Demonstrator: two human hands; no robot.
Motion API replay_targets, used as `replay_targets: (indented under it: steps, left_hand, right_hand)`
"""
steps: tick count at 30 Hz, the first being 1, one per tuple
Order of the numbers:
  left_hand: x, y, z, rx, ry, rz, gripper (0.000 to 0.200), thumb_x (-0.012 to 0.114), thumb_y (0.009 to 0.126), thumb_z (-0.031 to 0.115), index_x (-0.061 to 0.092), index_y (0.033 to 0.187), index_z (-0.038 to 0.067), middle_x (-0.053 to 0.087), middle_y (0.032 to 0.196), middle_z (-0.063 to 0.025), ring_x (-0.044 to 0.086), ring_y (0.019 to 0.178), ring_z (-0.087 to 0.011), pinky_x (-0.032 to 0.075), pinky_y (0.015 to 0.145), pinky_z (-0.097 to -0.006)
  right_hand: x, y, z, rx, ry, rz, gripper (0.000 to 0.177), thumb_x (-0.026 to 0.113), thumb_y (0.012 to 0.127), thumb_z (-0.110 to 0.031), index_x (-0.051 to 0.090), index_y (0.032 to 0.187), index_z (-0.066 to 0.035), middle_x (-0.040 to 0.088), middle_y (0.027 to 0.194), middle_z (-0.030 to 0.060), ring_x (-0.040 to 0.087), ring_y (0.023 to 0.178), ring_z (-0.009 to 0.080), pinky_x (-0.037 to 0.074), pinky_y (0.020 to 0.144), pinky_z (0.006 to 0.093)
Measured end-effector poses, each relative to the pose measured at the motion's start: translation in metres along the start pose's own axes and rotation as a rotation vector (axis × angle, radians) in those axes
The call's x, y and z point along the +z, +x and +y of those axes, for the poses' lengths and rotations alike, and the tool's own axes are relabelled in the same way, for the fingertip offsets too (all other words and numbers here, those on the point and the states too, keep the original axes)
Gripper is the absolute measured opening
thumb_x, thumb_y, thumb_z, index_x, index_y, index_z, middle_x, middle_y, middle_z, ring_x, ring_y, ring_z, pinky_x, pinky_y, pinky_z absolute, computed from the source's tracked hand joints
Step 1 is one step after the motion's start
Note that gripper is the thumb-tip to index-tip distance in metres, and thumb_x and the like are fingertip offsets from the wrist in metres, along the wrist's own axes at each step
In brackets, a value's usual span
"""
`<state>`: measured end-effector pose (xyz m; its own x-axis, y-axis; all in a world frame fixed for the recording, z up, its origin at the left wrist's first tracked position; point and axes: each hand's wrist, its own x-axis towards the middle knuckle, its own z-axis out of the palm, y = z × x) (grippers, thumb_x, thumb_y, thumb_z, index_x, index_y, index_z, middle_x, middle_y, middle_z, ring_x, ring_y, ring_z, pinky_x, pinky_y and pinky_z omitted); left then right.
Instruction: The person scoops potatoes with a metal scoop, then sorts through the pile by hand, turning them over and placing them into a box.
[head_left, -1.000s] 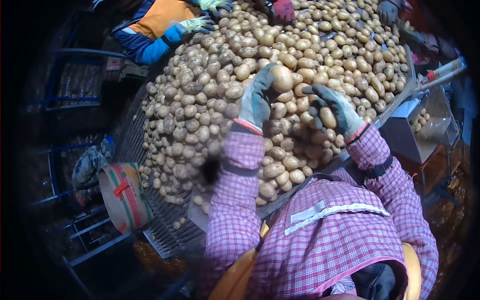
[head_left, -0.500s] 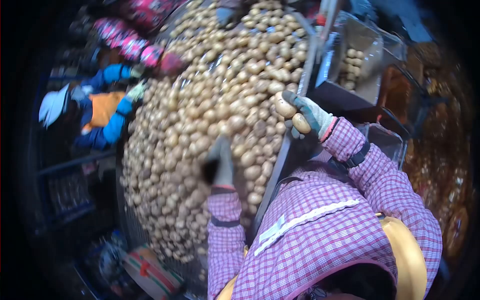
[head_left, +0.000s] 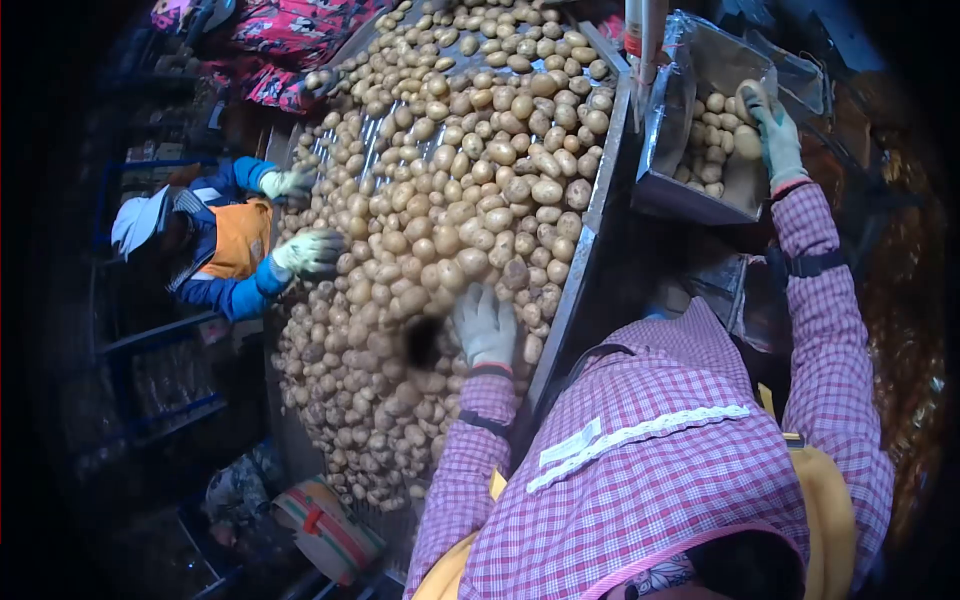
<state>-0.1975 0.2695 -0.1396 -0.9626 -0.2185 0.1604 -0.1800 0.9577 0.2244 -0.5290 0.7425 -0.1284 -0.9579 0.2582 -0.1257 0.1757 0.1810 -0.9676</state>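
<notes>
My left hand (head_left: 486, 328), in a pale glove, lies on the heaped potatoes (head_left: 420, 245) of the sorting table, fingers spread over them and nothing gripped. Out to the right, my gloved right hand (head_left: 778, 140) is closed around potatoes (head_left: 747, 142) at the right side of a metal-sided box (head_left: 690, 195). One held potato shows at the fingertips and another below it. Inside the box lie several more potatoes (head_left: 712, 135). A dark round spot covers a patch just left of my left hand.
Across the table a person in an orange apron (head_left: 240, 240) has both gloved hands at the potatoes' edge. Another person in a pink patterned sleeve (head_left: 300, 40) works at the far left. A metal rim (head_left: 585, 250) borders the table; a post (head_left: 645, 50) stands beside the box.
My right hand has moved from the table rim up and right to the box with its potatoes. My left hand, blurred before, has shifted slightly right and now lies spread.
</notes>
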Motion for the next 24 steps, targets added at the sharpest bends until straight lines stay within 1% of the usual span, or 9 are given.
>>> replay_targets:
  steps: [2,4,6,10,13,14,16,20,24]
  left_hand:
    - [0.003,-0.001,0.005,-0.161,0.023,-0.116,0.043,0.060,0.094,0.034,0.067,0.126,0.006,0.056,0.139,-0.0170,0.046,0.131,-0.0392,0.036,0.113,-0.0493]
    - [0.003,0.000,0.012,-0.273,0.002,-0.192,0.041,0.059,0.092,0.033,0.069,0.121,0.005,0.058,0.137,-0.0178,0.048,0.129,-0.0386,0.037,0.111,-0.0509]
    - [0.025,-0.006,-0.012,-0.055,0.185,-0.078,0.039,0.061,0.092,0.033,0.070,0.118,0.005,0.061,0.135,-0.0163,0.050,0.127,-0.0388,0.038,0.110,-0.0508]
    - [0.027,0.000,-0.011,-0.012,0.106,-0.066,0.039,0.060,0.092,0.033,0.071,0.117,0.005,0.061,0.134,-0.0160,0.050,0.127,-0.0386,0.038,0.110,-0.0516]
    - [0.023,-0.005,-0.011,-0.080,0.105,-0.083,0.038,0.060,0.092,0.032,0.072,0.117,0.005,0.060,0.137,-0.0171,0.050,0.128,-0.0393,0.037,0.111,-0.0518]
    - [0.019,-0.004,-0.004,-0.110,0.167,-0.089,0.038,0.061,0.091,0.032,0.071,0.117,0.005,0.059,0.137,-0.0176,0.049,0.128,-0.0399,0.037,0.111,-0.0517]
    - [0.012,-0.002,0.009,-0.263,0.026,-0.120,0.038,0.062,0.090,0.030,0.070,0.118,0.005,0.058,0.138,-0.0185,0.049,0.126,-0.0412,0.037,0.111,-0.0521]
    - [0.008,0.007,0.008,-0.049,0.038,0.077,0.030,0.070,0.083,0.021,0.069,0.109,0.005,0.062,0.121,-0.0152,0.055,0.115,-0.0389,0.042,0.102,-0.0512]
    - [0.008,0.005,0.007,-0.104,-0.032,0.055,0.032,0.069,0.087,0.022,0.068,0.115,0.007,0.059,0.131,-0.0164,0.051,0.120,-0.0397,0.039,0.106,-0.0528]
  right_hand:
    - [-0.004,-0.007,-0.017,0.038,0.162,0.084,0.054,0.071,0.094,-0.040,0.062,0.131,-0.002,0.068,0.116,0.0087,0.063,0.109,0.0201,0.051,0.093,0.0333]
    - [-0.022,-0.007,-0.010,0.400,0.904,-0.078,0.049,0.056,0.102,-0.040,0.057,0.136,-0.005,0.068,0.120,0.0142,0.064,0.112,0.0306,0.054,0.094,0.0467]
    - [-0.051,0.003,0.035,0.466,1.188,-0.647,0.050,0.051,0.104,-0.040,0.052,0.140,-0.006,0.067,0.122,0.0194,0.067,0.105,0.0391,0.058,0.087,0.0574]
    - [-0.061,-0.005,0.051,0.409,1.108,-0.904,0.045,0.052,0.103,-0.038,0.055,0.139,-0.010,0.068,0.122,0.0156,0.068,0.105,0.0341,0.057,0.091,0.0505]
    - [-0.069,0.013,0.098,-0.516,-0.611,-0.106,0.038,0.056,0.102,-0.029,0.062,0.132,-0.007,0.065,0.127,0.0132,0.063,0.114,0.0196,0.047,0.103,0.0334]
    - [-0.059,0.005,0.055,0.132,-0.044,-0.030,0.041,0.062,0.099,-0.033,0.063,0.131,-0.007,0.064,0.127,0.0110,0.065,0.108,0.0190,0.050,0.095,0.0345]
    - [-0.032,-0.020,-0.007,0.126,0.173,-0.061,0.043,0.064,0.098,-0.040,0.064,0.127,-0.008,0.070,0.114,0.0082,0.065,0.088,0.0137,0.053,0.080,0.0297]
    - [0.045,-0.052,-0.031,0.207,0.307,-0.523,0.043,0.062,0.099,-0.038,0.064,0.127,-0.005,0.072,0.114,0.0086,0.064,0.061,0.0130,0.051,0.055,0.0241]
    - [0.175,-0.082,-0.043,0.166,0.221,-0.752,0.042,0.062,0.098,-0.034,0.064,0.126,-0.002,0.072,0.106,0.0086,0.065,0.066,0.0138,0.053,0.057,0.0246]
